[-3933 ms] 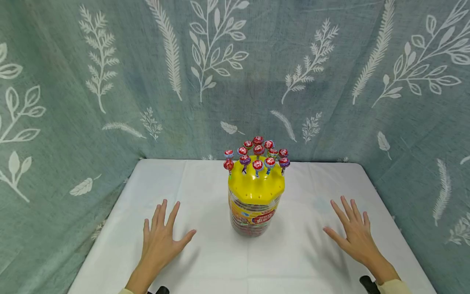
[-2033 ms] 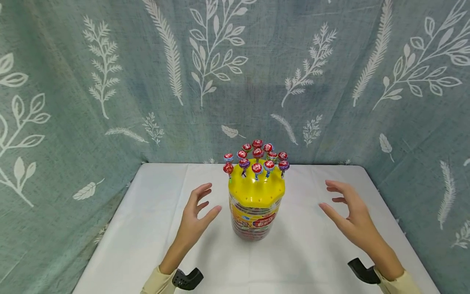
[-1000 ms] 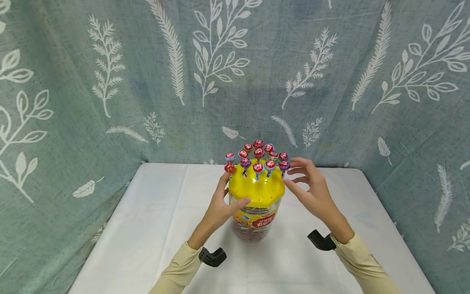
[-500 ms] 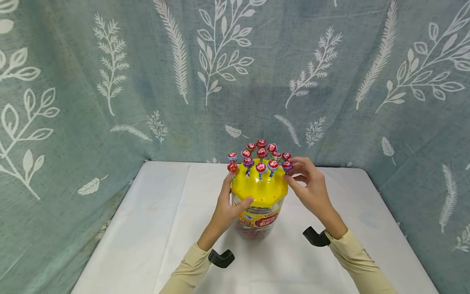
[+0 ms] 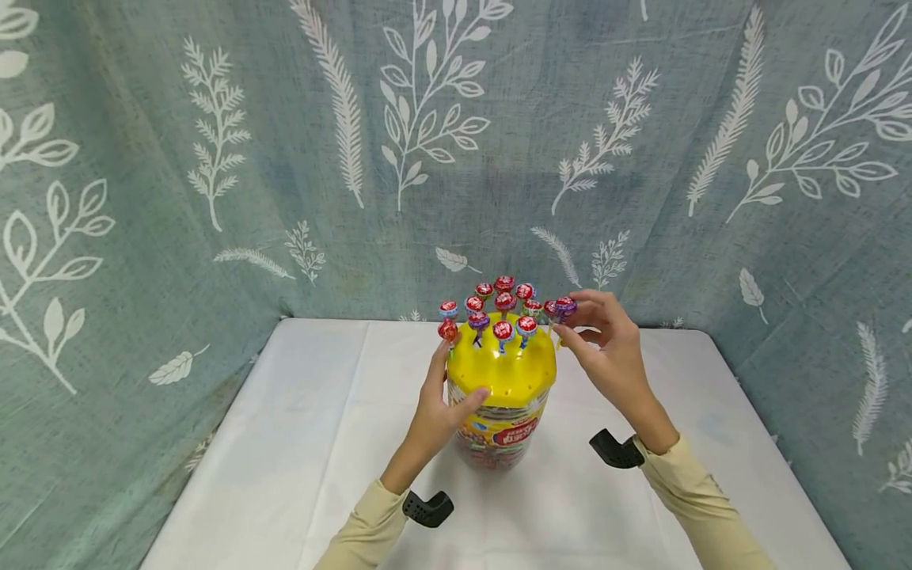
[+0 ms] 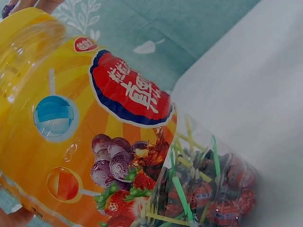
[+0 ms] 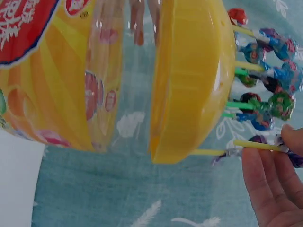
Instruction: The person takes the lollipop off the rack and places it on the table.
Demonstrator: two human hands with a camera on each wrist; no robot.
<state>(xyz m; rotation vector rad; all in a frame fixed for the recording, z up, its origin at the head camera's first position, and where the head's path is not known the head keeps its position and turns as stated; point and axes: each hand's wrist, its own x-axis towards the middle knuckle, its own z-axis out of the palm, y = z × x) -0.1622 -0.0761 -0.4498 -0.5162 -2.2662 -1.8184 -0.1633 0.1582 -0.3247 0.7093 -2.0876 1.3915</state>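
Note:
A clear candy jar (image 5: 502, 435) with a yellow lid (image 5: 502, 368) stands upright on the table. Several wrapped lollipops (image 5: 503, 331) stick up from holes in the lid. My left hand (image 5: 435, 416) grips the jar's upper left side, its thumb at the lid's front edge. At the right, my right hand (image 5: 614, 356) pinches a purple-wrapped lollipop (image 5: 566, 307) close under its head. In the right wrist view that lollipop's yellow stick (image 7: 258, 145) has its end free of the lid. More lollipops (image 6: 203, 194) lie inside the jar in the left wrist view.
A white cloth covers the table (image 5: 321, 443). Green curtain (image 5: 285, 158) with white leaf patterns hangs behind and at both sides. Each wrist carries a black camera mount (image 5: 427, 509). Bare holes show along the lid's front.
Both hands have come in from the sides to the jar. My left hand has taken hold of it; my right has pinched the purple lollipop and lifted it from the lid.

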